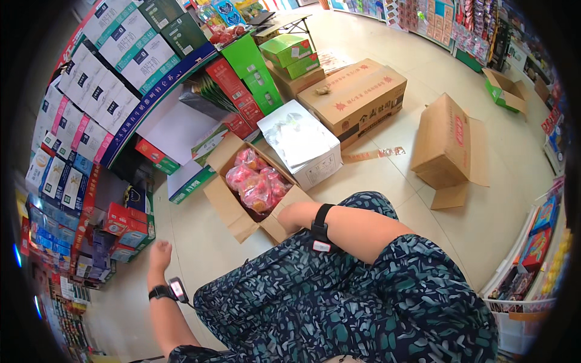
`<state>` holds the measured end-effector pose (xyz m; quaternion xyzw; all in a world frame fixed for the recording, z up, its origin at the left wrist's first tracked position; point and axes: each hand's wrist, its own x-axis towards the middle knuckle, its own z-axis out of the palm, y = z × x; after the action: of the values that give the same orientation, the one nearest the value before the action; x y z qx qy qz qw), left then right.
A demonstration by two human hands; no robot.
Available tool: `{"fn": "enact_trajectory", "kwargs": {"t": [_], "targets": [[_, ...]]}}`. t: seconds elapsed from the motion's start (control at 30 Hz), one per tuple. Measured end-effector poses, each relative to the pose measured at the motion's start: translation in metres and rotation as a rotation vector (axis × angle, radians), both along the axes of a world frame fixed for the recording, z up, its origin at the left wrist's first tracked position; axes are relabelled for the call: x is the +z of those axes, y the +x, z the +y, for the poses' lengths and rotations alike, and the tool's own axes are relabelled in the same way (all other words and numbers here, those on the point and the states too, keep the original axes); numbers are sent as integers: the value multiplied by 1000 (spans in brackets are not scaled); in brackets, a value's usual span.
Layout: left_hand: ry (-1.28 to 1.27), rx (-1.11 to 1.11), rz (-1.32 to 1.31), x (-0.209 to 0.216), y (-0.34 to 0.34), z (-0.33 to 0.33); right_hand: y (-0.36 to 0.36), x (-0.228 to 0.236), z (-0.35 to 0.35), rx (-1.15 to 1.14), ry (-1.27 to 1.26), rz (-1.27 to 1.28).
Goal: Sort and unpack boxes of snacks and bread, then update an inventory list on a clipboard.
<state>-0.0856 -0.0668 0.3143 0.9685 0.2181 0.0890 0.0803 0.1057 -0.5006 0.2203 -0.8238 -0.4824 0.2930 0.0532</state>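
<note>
An open cardboard box [225, 204] on the floor holds several pink and red bagged packets [257, 183]. My right hand [290, 216], with a black strap on its wrist, rests against the box's near flap [298, 196]. Its fingers curl out of sight, so I cannot tell whether they grip the flap. My left hand [160, 253] hangs over the bare floor to the left, holding nothing, with a black wrist device behind it. It is close to the red and blue cartons [127, 227] low on the shelf.
Shelves of white, blue and green cartons [109, 91] fill the left side. A white box with a foil bag [301, 145], a long brown carton [357, 97], green boxes [289, 51] and a tipped brown carton [446, 142] lie on the tiled floor. Racks of goods [532, 254] stand at the right.
</note>
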Motion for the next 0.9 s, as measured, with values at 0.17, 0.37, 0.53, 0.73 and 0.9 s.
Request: {"fn": "enact_trajectory", "kwargs": {"t": [0.17, 0.37, 0.53, 0.73, 0.9], "targets": [[-223, 290, -3, -111, -83, 39, -4, 11, 2, 15, -6, -8], [-1130, 562, -182, -146, -93, 10, 2, 8, -8, 15, -69, 29], [-660, 401, 172, -140, -86, -3, -3, 16, -3, 49, -48, 4], [-651, 483, 159, -134, -83, -17, -1, 7, -2, 68, -71, 10], [-701, 481, 129, -136, -86, -14, -4, 13, 1, 56, -101, 33]]}}
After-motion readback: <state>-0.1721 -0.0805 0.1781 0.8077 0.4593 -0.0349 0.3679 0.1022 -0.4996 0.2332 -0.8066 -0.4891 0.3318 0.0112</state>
